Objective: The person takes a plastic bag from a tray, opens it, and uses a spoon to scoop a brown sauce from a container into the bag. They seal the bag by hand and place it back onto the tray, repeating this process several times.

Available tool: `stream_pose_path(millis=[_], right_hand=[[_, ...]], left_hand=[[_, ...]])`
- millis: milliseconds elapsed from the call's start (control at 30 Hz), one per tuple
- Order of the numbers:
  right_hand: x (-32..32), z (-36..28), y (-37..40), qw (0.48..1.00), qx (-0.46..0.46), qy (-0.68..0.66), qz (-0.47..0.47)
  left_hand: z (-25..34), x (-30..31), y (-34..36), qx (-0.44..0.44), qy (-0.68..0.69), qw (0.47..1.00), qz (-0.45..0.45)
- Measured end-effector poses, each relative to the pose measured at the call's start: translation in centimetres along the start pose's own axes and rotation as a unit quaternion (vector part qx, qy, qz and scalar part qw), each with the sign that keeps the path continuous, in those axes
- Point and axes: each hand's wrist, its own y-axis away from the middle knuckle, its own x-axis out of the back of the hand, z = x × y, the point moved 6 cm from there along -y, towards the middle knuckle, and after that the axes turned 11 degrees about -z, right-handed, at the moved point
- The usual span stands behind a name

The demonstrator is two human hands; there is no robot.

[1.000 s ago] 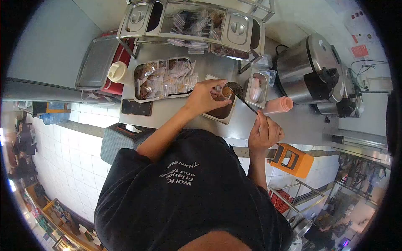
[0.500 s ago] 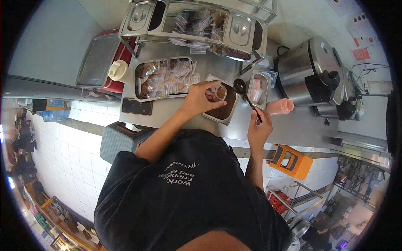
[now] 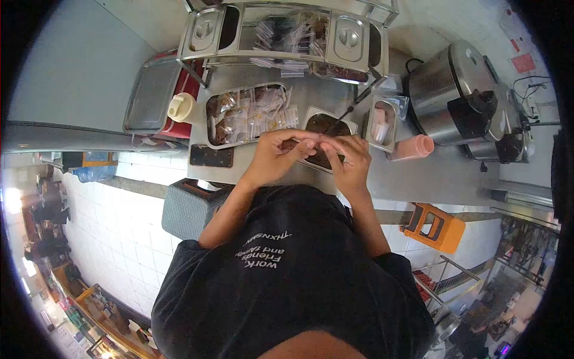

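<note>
My left hand (image 3: 270, 160) and my right hand (image 3: 351, 163) meet fingertip to fingertip in front of me. Both are closed, pinching a small clear plastic bag that the fingers mostly hide. Beneath and behind them is a metal container (image 3: 354, 127) of dark brown sauce (image 3: 327, 121). A black spoon (image 3: 357, 100) rests in this container, its handle slanting up to the far right and its bowl out of sight. To the left, a metal tray (image 3: 210, 128) holds several filled zip bags (image 3: 254, 115).
A cream squeeze bottle (image 3: 181, 107) and a dark phone-like slab (image 3: 211, 157) lie left. On the right are a narrow metal container (image 3: 391, 143) with packets, a pink bottle (image 3: 414, 147) and large cookers (image 3: 445, 90). A metal rack (image 3: 281, 58) stands across the back.
My right hand has let go of the spoon, which now rests in the sauce container, and has come left to join my left hand at the bag. The view has shifted slightly.
</note>
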Motion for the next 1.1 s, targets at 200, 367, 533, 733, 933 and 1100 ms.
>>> stream_pose_path(millis=[200,367,533,733,933,1100], right_hand=[[0.0,0.0,0.0,0.991,-0.022,-0.117,-0.061],[-0.4,0.6,0.9,0.987,-0.063,-0.143,-0.029],[-0.2,0.1,0.7,0.996,-0.017,-0.073,-0.053],[-1.0,-2.5,0.4,0.995,0.023,-0.035,-0.090],[-3.5,-5.4,0.2,0.996,0.043,-0.023,-0.080],[-4.9,-6.6,-0.4,0.995,0.075,-0.009,-0.068]], left_hand=[[1.1,1.4,1.1,-0.078,-0.189,0.978,0.049],[1.3,1.9,1.6,-0.099,-0.310,0.943,0.076],[1.2,1.4,2.4,-0.091,-0.275,0.956,0.036],[1.0,1.9,4.1,-0.126,-0.229,0.964,0.048],[1.7,3.1,5.8,-0.130,-0.220,0.965,0.058],[2.5,4.6,6.7,-0.135,-0.212,0.965,0.080]])
